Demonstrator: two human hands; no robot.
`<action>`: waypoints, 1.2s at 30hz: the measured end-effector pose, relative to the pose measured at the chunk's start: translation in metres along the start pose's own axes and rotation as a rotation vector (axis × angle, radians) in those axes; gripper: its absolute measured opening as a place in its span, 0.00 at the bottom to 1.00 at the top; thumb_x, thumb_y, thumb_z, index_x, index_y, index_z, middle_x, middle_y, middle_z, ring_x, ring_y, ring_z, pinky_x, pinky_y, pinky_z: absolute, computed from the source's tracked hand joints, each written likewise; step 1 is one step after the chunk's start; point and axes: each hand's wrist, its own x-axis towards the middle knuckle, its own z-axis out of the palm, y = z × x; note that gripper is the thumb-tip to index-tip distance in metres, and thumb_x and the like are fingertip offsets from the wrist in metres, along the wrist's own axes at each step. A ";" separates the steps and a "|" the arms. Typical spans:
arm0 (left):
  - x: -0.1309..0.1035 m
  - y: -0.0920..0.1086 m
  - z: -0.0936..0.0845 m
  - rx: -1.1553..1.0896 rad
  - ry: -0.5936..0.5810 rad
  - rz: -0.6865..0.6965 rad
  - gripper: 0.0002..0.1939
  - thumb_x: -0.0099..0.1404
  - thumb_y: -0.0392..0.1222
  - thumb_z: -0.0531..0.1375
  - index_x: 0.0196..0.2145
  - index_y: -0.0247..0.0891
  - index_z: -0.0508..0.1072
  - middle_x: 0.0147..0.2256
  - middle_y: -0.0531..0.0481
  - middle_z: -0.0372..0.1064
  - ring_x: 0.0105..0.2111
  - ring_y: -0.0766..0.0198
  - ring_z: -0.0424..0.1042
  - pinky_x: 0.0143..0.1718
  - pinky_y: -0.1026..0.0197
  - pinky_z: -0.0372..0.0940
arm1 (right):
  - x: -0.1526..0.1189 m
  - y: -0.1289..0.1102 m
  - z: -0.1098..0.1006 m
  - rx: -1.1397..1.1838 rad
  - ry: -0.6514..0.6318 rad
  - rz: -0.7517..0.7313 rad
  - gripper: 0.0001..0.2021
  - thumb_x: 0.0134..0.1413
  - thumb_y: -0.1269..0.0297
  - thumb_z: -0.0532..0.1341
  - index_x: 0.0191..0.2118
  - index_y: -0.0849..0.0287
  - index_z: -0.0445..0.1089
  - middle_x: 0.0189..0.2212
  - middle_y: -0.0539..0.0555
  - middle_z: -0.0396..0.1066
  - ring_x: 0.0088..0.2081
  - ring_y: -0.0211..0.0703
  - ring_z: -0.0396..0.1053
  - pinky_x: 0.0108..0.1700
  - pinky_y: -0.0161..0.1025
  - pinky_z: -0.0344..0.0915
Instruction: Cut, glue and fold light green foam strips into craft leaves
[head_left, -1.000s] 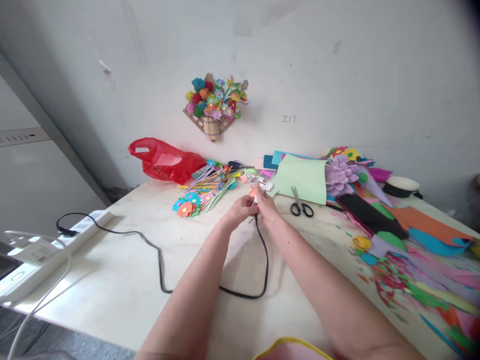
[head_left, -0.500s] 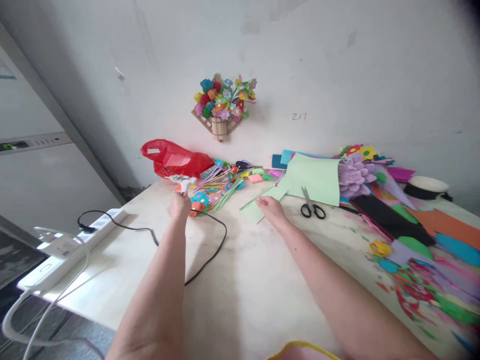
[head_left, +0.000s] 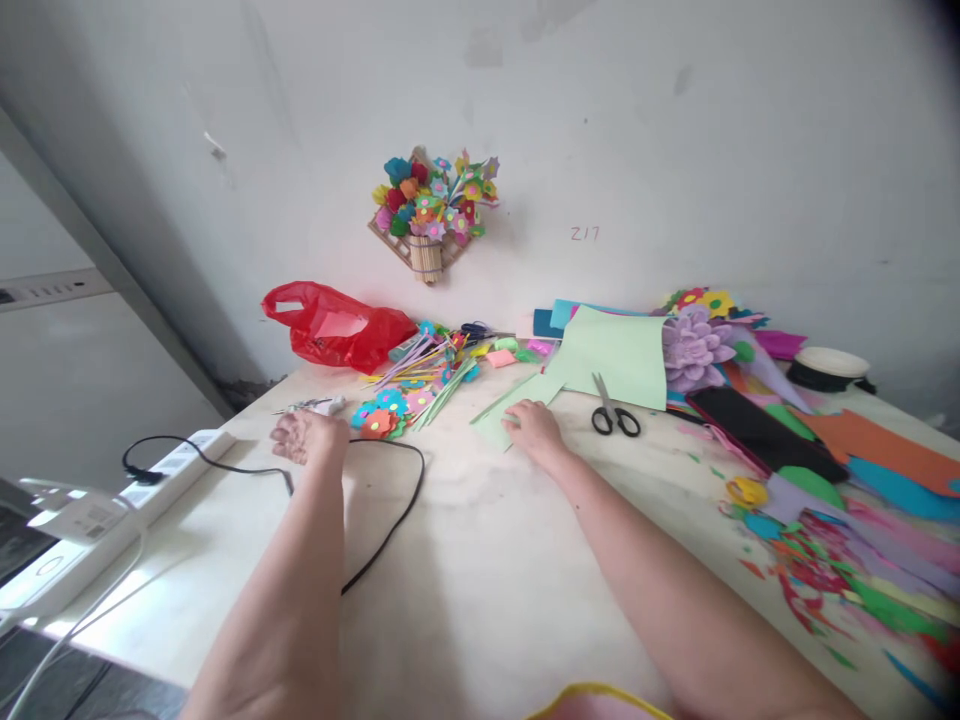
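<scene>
My left hand (head_left: 309, 436) is over the table on the left, palm turned sideways and fingers loosely apart. Just beyond it a white glue gun (head_left: 327, 405) lies on its side, partly hidden by the hand, its nozzle pointing left. A black cord (head_left: 418, 490) loops from that spot over the table. My right hand (head_left: 534, 428) has its fingers bent down onto a small light green foam piece (head_left: 491, 432), its fingertips partly hidden. Black-handled scissors (head_left: 615, 418) lie to the right, by a larger light green sheet (head_left: 626, 355).
Foam flowers (head_left: 386, 415) and green strips (head_left: 448, 393) lie between the hands. A red plastic bag (head_left: 330, 325) sits behind. At left runs a white power strip (head_left: 165, 490). On the right are a phone (head_left: 765, 432) and colourful scraps (head_left: 817, 560). A flower basket (head_left: 427, 255) hangs on the wall.
My left hand has lowered and moved left, letting go of the glue gun, which now lies on the table. My right hand stays at the green piece. The view has shifted slightly right.
</scene>
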 end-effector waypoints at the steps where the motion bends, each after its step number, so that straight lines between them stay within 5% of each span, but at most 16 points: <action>1: -0.003 0.007 -0.003 -0.031 0.059 0.058 0.23 0.55 0.45 0.51 0.46 0.30 0.64 0.51 0.34 0.55 0.52 0.44 0.51 0.48 0.45 0.52 | 0.000 0.000 -0.001 -0.024 -0.003 -0.031 0.13 0.50 0.64 0.54 0.39 0.59 0.71 0.41 0.53 0.68 0.43 0.44 0.60 0.45 0.35 0.55; 4: -0.022 0.038 -0.016 -0.147 0.107 0.256 0.19 0.57 0.42 0.48 0.45 0.34 0.66 0.46 0.38 0.62 0.49 0.49 0.56 0.47 0.47 0.53 | -0.002 -0.001 -0.003 -0.071 -0.001 -0.086 0.12 0.50 0.65 0.53 0.37 0.59 0.71 0.40 0.54 0.68 0.42 0.44 0.60 0.45 0.35 0.55; 8: -0.067 0.083 -0.018 -0.223 -0.044 0.788 0.18 0.60 0.39 0.44 0.39 0.38 0.71 0.41 0.45 0.67 0.46 0.56 0.60 0.48 0.53 0.54 | -0.004 0.001 -0.008 -0.104 0.017 -0.124 0.11 0.51 0.67 0.52 0.33 0.59 0.71 0.36 0.54 0.69 0.40 0.43 0.61 0.41 0.35 0.56; 10: -0.093 0.096 -0.009 -0.229 -0.053 1.013 0.17 0.60 0.39 0.46 0.41 0.42 0.71 0.46 0.50 0.65 0.51 0.56 0.55 0.53 0.53 0.49 | -0.005 0.002 -0.010 -0.117 0.018 -0.128 0.11 0.51 0.68 0.51 0.31 0.58 0.71 0.34 0.54 0.69 0.39 0.42 0.62 0.38 0.34 0.56; 13: -0.122 0.102 0.012 -0.148 -0.067 1.146 0.16 0.58 0.43 0.50 0.43 0.46 0.70 0.54 0.54 0.56 0.59 0.52 0.40 0.57 0.48 0.36 | -0.005 0.005 -0.014 -0.124 -0.004 -0.105 0.11 0.50 0.69 0.51 0.30 0.57 0.70 0.33 0.53 0.69 0.39 0.41 0.62 0.35 0.34 0.57; 20: -0.145 0.095 0.041 -0.076 -0.137 1.239 0.21 0.59 0.47 0.49 0.50 0.44 0.64 0.58 0.50 0.48 0.60 0.52 0.26 0.57 0.43 0.28 | -0.006 0.009 -0.011 -0.125 0.056 -0.129 0.11 0.46 0.65 0.54 0.37 0.58 0.69 0.43 0.56 0.64 0.45 0.45 0.58 0.43 0.38 0.56; 24: -0.148 0.093 0.044 -0.084 -0.161 1.241 0.22 0.61 0.48 0.46 0.51 0.44 0.62 0.59 0.50 0.46 0.60 0.53 0.25 0.56 0.41 0.26 | -0.004 0.012 -0.003 -0.137 0.066 -0.152 0.17 0.47 0.64 0.54 0.45 0.59 0.66 0.52 0.56 0.57 0.50 0.48 0.52 0.49 0.42 0.51; 36: -0.157 0.092 0.038 -0.037 -0.224 1.254 0.23 0.63 0.47 0.42 0.54 0.46 0.58 0.60 0.53 0.42 0.60 0.55 0.22 0.56 0.40 0.24 | -0.007 0.009 -0.001 -0.154 -0.014 -0.134 0.17 0.52 0.65 0.49 0.48 0.59 0.62 0.51 0.56 0.58 0.51 0.46 0.51 0.49 0.42 0.49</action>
